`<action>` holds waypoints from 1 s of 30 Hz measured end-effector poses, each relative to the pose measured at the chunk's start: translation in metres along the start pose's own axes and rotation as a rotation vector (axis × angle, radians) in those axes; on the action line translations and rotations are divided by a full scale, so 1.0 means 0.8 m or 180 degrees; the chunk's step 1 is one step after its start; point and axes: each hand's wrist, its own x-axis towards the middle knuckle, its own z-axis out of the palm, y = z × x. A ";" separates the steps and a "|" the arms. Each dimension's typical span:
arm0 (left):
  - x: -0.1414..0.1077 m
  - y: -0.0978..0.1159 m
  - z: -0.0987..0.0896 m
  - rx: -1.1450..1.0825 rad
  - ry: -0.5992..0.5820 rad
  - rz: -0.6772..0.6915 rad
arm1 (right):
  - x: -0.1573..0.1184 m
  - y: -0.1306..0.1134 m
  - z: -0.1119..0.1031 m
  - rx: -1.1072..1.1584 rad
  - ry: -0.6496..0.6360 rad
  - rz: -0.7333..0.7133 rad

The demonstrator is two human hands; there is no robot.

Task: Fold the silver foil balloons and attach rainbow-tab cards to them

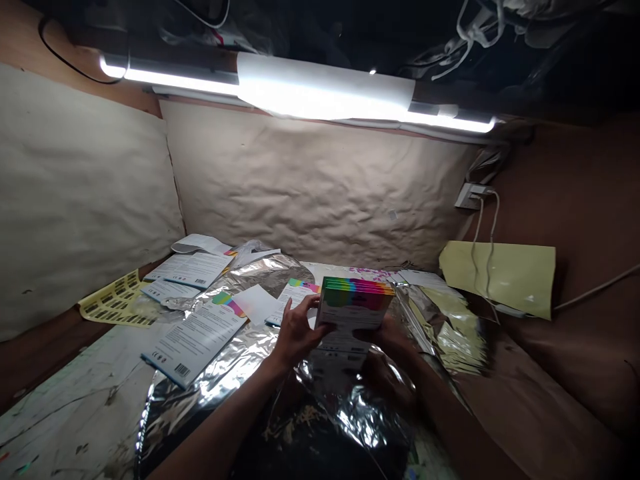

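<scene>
Several flat printed packets with rainbow-coloured tops stand together as an upright stack (pixel 354 313) in the middle of the view. My left hand (pixel 299 328) grips the stack's left edge, thumb across the near face. On the other side my right hand (pixel 387 335) holds the right edge, partly in shadow. Beneath both hands lies shiny silver film (pixel 240 363) spread over the table. Left of my left hand a white packet (pixel 200 340) with printed text, a barcode and a rainbow corner lies flat. Another packet (pixel 290 300) lies just behind my left hand.
More white packets (pixel 193 268) lie at the back left, beside a yellow barcode sticker sheet (pixel 117 303). Yellowish sheets (pixel 455 333) are piled at the right. A yellow sheet (pixel 505 280) stands against the right wall under a socket (pixel 473 196) with cables. A lit tube lamp (pixel 185 83) hangs above.
</scene>
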 end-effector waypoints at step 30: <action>-0.001 -0.003 0.009 0.0569 0.0049 0.0089 | -0.018 -0.009 0.007 0.0441 -0.0157 -0.0400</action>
